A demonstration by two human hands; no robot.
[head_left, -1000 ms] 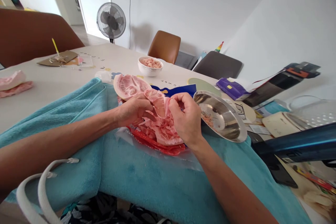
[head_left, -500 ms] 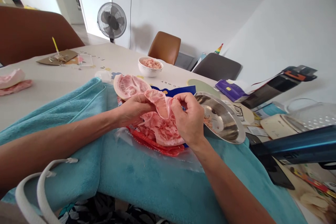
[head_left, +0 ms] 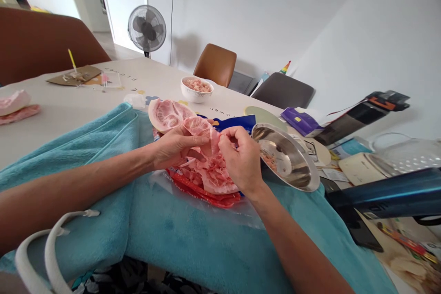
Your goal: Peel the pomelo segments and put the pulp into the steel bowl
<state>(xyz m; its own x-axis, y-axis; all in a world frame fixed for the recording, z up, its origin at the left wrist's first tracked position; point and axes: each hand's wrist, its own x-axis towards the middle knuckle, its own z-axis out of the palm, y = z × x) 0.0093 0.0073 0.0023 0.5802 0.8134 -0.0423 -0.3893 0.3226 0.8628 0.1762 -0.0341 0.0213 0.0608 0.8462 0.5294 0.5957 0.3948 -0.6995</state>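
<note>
Thumb of my left hand [head_left: 175,146] has shifted across the pomelo segment [head_left: 197,126], clamping it; right hand [head_left: 242,158] pinches membrane [head_left: 215,140]; likely peeling; next pull needs gentleness.

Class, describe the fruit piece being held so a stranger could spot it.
Find the blue towel in front. Above it, the left hand and right hand meet at the fruit piece. Unlike the rind lying behind it, this thin pink piece is held in fingers.

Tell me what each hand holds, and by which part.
A piece of fruit: the left hand grips its left side; the right hand pinches its right edge.
</note>
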